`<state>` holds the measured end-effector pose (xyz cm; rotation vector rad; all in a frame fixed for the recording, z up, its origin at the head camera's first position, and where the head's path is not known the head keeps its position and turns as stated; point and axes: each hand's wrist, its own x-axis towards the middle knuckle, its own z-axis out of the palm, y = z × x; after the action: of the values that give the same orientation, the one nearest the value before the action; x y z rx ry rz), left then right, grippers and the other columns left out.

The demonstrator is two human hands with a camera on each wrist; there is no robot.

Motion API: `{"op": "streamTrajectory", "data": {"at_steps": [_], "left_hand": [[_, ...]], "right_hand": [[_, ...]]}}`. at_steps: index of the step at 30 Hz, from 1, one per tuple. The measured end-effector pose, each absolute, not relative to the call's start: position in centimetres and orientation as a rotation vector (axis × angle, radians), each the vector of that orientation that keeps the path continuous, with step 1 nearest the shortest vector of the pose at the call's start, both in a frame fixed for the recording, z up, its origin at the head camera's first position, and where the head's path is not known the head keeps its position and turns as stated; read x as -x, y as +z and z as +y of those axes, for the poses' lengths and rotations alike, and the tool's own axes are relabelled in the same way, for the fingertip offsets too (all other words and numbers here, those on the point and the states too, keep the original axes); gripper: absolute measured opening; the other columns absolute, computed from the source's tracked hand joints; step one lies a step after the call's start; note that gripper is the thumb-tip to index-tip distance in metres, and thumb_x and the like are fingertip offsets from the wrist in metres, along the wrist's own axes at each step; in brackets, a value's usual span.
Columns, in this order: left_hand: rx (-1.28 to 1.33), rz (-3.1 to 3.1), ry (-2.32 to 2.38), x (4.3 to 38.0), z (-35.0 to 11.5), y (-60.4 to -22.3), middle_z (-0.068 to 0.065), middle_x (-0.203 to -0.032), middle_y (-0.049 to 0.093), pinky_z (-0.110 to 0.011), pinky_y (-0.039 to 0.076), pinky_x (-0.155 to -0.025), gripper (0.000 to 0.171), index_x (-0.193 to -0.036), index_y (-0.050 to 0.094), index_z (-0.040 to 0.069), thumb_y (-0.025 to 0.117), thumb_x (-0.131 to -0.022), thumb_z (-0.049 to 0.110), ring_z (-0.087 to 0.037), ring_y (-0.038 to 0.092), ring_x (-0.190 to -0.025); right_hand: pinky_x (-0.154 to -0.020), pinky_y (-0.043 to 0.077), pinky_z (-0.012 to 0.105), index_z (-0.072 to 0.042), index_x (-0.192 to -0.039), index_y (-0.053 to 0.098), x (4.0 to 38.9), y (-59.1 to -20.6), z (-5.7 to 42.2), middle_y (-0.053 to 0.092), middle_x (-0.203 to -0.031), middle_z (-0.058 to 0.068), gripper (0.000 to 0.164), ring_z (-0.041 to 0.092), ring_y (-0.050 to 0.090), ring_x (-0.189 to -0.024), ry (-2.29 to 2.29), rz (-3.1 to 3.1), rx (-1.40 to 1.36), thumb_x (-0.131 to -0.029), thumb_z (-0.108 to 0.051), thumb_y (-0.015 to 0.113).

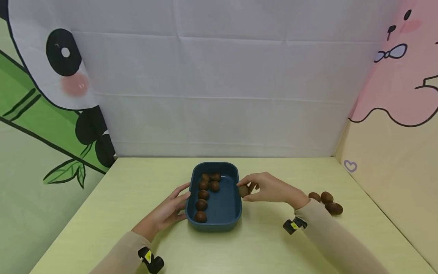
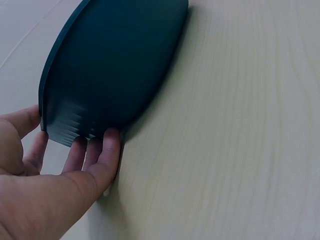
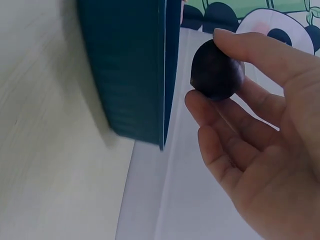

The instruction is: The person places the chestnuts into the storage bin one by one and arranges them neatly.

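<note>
A dark blue rectangular bin stands on the table with several brown chestnuts inside, mostly along its left side. My left hand touches the outside of the bin's left wall; in the left wrist view its fingertips rest against the ribbed wall. Between thumb and fingers, my right hand pinches one chestnut by the bin's right rim. The right wrist view shows that chestnut raised above the rim, apart from the bin.
Several more chestnuts lie in a small group on the right of the table, partly behind the right forearm. A white sheet hangs behind the table, with printed cartoon panels at both sides.
</note>
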<state>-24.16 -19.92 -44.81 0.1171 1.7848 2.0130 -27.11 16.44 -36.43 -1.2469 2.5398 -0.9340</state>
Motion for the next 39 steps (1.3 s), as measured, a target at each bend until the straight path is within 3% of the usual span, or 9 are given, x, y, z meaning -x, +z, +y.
{"op": "streamTrajectory", "data": {"at_steps": [4, 10, 20, 39], "left_hand": [[-0.116, 1.786, 2.011, 24.1, -19.9, -44.8, -0.020, -0.150, 0.044, -0.046, 0.046, -0.097, 0.065, -0.160, 0.014, 0.024, 0.050, -0.107, 0.036, -0.026, 0.053, -0.128], [-0.119, 1.778, 2.014, 24.2, -20.0, -44.9, -0.019, -0.149, 0.046, -0.045, 0.047, -0.096, 0.065, -0.160, 0.014, 0.024, 0.050, -0.107, 0.036, -0.025, 0.053, -0.128], [-0.124, 1.768, 2.015, 24.1, -20.0, -44.8, -0.018, -0.148, 0.047, -0.044, 0.047, -0.095, 0.065, -0.160, 0.013, 0.024, 0.049, -0.107, 0.035, -0.025, 0.054, -0.127], [-0.134, 1.772, 2.009, 24.1, -20.1, -44.8, -0.017, -0.146, 0.049, -0.044, 0.047, -0.094, 0.066, -0.160, 0.012, 0.024, 0.049, -0.107, 0.036, -0.023, 0.055, -0.125]], "right_hand": [[-0.089, 0.051, 0.044, -0.014, -0.130, 0.065, 27.8, -37.1, 14.2, 0.065, -0.114, -0.007, 0.041, 0.010, 0.064, -0.097, -0.935, 2.536, 1.273, -0.091, -0.023, 0.077], [-0.087, 0.052, 0.033, -0.011, -0.129, 0.066, 29.0, -38.3, 10.9, 0.062, -0.119, -0.001, 0.041, 0.014, 0.060, -0.103, -0.839, 2.576, 1.328, -0.092, -0.026, 0.076], [-0.086, 0.049, 0.026, -0.007, -0.125, 0.069, 30.9, -40.3, 6.9, 0.067, -0.118, 0.002, 0.043, 0.013, 0.060, -0.105, -0.712, 2.646, 1.263, -0.088, -0.026, 0.080], [-0.081, 0.047, 0.028, -0.009, -0.119, 0.071, 31.3, -41.2, 5.2, 0.063, -0.108, 0.003, 0.040, 0.015, 0.055, -0.095, -0.498, 2.733, 1.176, -0.084, -0.025, 0.084]]}}
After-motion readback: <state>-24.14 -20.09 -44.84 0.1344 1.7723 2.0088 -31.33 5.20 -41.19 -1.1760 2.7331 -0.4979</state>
